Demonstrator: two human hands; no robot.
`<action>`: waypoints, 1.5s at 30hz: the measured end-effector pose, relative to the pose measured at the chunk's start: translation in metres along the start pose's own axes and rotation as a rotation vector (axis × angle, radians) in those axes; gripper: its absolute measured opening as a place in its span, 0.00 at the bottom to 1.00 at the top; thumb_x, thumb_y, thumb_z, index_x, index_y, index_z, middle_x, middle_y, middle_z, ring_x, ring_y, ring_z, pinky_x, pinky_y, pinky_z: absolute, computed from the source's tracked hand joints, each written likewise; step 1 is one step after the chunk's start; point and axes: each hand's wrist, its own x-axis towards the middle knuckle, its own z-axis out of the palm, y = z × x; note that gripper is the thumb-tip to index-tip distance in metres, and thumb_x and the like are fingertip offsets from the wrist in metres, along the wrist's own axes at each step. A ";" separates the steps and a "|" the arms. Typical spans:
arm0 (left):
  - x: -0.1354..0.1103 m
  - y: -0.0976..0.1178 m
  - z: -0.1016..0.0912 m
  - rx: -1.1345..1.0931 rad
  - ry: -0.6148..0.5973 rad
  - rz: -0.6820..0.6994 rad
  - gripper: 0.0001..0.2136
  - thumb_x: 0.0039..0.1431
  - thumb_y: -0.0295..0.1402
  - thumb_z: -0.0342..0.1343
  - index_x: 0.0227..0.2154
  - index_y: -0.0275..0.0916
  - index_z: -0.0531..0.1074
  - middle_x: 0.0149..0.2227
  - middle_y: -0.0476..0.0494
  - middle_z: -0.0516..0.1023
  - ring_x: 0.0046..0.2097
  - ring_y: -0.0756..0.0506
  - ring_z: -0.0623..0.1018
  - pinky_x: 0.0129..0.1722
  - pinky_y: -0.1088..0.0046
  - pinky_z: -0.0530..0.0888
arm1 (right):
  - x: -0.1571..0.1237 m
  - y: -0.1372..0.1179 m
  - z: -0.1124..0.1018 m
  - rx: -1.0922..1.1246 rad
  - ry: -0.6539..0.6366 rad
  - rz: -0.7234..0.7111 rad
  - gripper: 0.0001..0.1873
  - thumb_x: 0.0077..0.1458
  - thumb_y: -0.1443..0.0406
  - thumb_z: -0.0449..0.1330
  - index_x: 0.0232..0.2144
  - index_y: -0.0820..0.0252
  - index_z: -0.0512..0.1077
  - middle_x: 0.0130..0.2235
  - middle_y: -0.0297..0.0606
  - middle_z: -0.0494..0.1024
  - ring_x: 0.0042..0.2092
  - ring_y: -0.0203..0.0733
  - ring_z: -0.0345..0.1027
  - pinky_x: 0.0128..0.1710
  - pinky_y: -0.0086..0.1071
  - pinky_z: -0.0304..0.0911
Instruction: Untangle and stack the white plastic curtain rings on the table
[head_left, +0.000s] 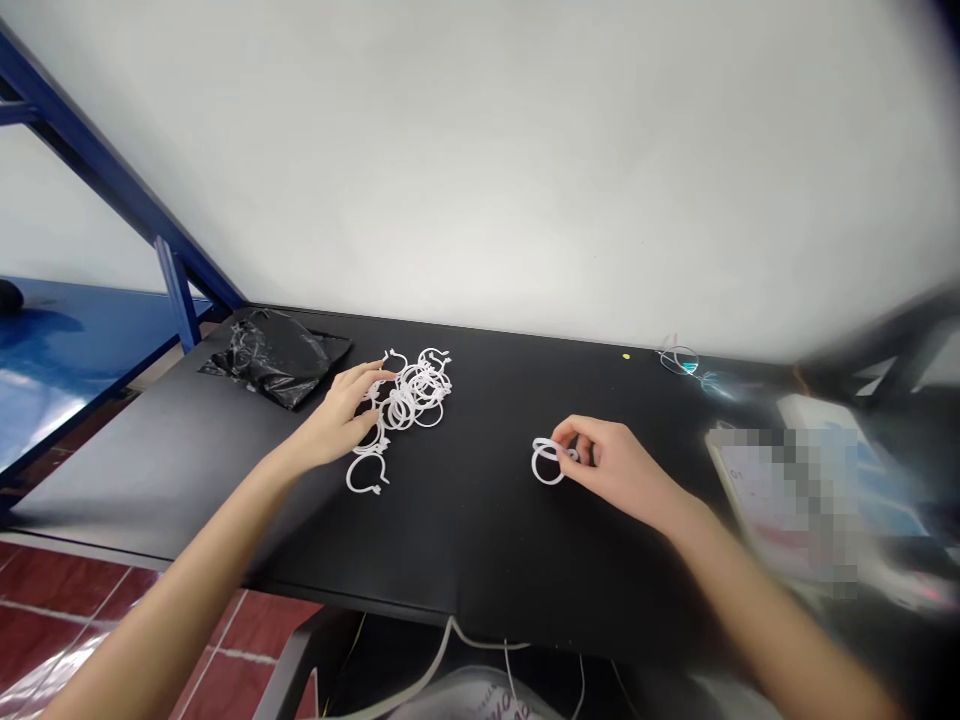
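A heap of white plastic rings (414,390) lies on the black table (465,530), left of centre. My left hand (345,415) rests at the heap's left edge, fingers stretched onto the rings, holding nothing. One open ring (367,474) lies loose just in front of that hand. My right hand (611,462) is at the table's middle, its thumb and fingers pinched on white rings (548,461) that touch the tabletop.
A crumpled black plastic bag (274,355) lies at the table's back left. A clear ring (679,360) and a small yellow dot (626,356) sit near the back wall. Papers and a blurred board (795,490) occupy the right side. Blue metal framing (176,285) stands left.
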 end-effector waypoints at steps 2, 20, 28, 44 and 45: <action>-0.001 0.021 -0.008 -0.039 0.039 0.031 0.22 0.55 0.32 0.47 0.53 0.37 0.65 0.63 0.35 0.61 0.65 0.34 0.59 0.62 0.48 0.58 | 0.000 -0.004 -0.002 0.015 0.086 -0.092 0.05 0.53 0.68 0.57 0.31 0.56 0.74 0.28 0.33 0.73 0.29 0.38 0.63 0.29 0.32 0.59; 0.025 0.134 0.070 -1.197 -0.302 0.015 0.08 0.60 0.33 0.58 0.35 0.32 0.73 0.33 0.43 0.78 0.35 0.49 0.77 0.39 0.73 0.74 | 0.012 -0.004 0.019 1.066 -0.107 -0.009 0.17 0.45 0.64 0.71 0.39 0.57 0.75 0.33 0.36 0.80 0.29 0.35 0.70 0.21 0.25 0.61; 0.016 0.130 0.077 -0.459 -0.014 0.356 0.11 0.64 0.26 0.45 0.45 0.34 0.70 0.38 0.42 0.73 0.34 0.49 0.74 0.35 0.73 0.71 | 0.006 -0.019 0.039 1.039 -0.154 0.018 0.14 0.57 0.57 0.63 0.27 0.62 0.73 0.22 0.30 0.69 0.21 0.30 0.63 0.22 0.28 0.63; 0.018 0.127 0.083 -0.032 -0.003 0.388 0.13 0.70 0.35 0.41 0.31 0.38 0.63 0.24 0.51 0.69 0.22 0.53 0.65 0.22 0.76 0.53 | 0.000 -0.027 0.029 0.741 -0.441 -0.008 0.21 0.65 0.53 0.51 0.30 0.62 0.69 0.17 0.24 0.59 0.18 0.29 0.54 0.22 0.26 0.58; 0.018 0.128 0.084 -0.028 -0.007 0.408 0.13 0.70 0.35 0.41 0.30 0.38 0.63 0.24 0.51 0.68 0.21 0.52 0.64 0.22 0.76 0.53 | 0.000 -0.027 0.031 0.737 -0.439 -0.011 0.22 0.65 0.52 0.50 0.27 0.62 0.68 0.16 0.24 0.58 0.18 0.29 0.53 0.21 0.26 0.56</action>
